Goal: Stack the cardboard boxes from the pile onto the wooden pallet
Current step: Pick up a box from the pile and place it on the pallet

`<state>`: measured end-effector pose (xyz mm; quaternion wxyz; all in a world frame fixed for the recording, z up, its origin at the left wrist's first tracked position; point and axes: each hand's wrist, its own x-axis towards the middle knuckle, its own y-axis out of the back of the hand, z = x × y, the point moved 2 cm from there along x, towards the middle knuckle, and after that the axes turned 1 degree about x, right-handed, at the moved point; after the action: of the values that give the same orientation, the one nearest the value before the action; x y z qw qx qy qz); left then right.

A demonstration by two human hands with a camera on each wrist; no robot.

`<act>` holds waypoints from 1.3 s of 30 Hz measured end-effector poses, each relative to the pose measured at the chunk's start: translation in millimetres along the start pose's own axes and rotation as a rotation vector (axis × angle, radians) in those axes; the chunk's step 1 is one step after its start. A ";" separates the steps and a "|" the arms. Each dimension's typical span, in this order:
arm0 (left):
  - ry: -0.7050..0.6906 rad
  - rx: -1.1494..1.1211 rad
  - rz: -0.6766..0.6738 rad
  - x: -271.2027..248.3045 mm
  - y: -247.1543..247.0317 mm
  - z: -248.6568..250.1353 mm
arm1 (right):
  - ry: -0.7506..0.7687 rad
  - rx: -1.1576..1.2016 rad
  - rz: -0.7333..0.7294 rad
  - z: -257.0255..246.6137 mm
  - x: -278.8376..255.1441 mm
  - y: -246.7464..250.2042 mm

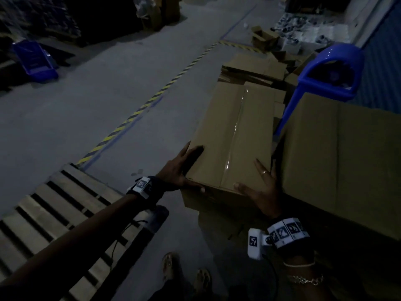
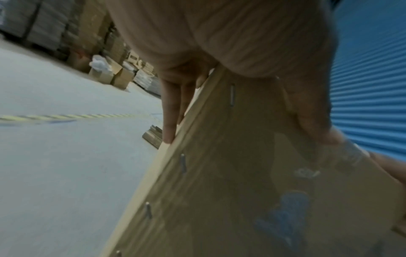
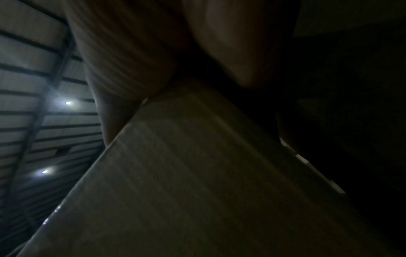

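A taped cardboard box [image 1: 234, 135] lies on top of the pile, its near end towards me. My left hand [image 1: 182, 170] straddles its near left corner, straight fingers [image 2: 169, 113] flat along the left side and the thumb along the near edge. My right hand [image 1: 260, 190] lies spread over the near right corner, fingers straight on the top, next to a larger box [image 1: 342, 159]. The right wrist view is dark and shows only my palm against cardboard [image 3: 197, 173]. The wooden pallet [image 1: 54, 213] lies on the floor at lower left with bare slats.
A blue plastic stool [image 1: 325, 70] stands behind the larger box. Flattened cardboard [image 1: 253, 66] lies beyond the pile. A yellow-black floor stripe [image 1: 152, 101] crosses the concrete, and a blue bin [image 1: 34, 59] sits far left. My sandalled feet [image 1: 186, 274] stand between pallet and pile.
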<state>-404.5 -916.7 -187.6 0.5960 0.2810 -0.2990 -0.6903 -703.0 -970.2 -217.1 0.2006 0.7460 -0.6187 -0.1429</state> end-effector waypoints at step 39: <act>0.606 0.207 0.718 -501.0 28.5 -49.5 | 0.607 -0.015 -0.843 -198.5 -214.6 -259.0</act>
<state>-283.1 -427.3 -183.3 0.8260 0.4062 -0.2570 -0.2946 -428.7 -695.6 -173.6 0.3015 0.9368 -0.1774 0.0071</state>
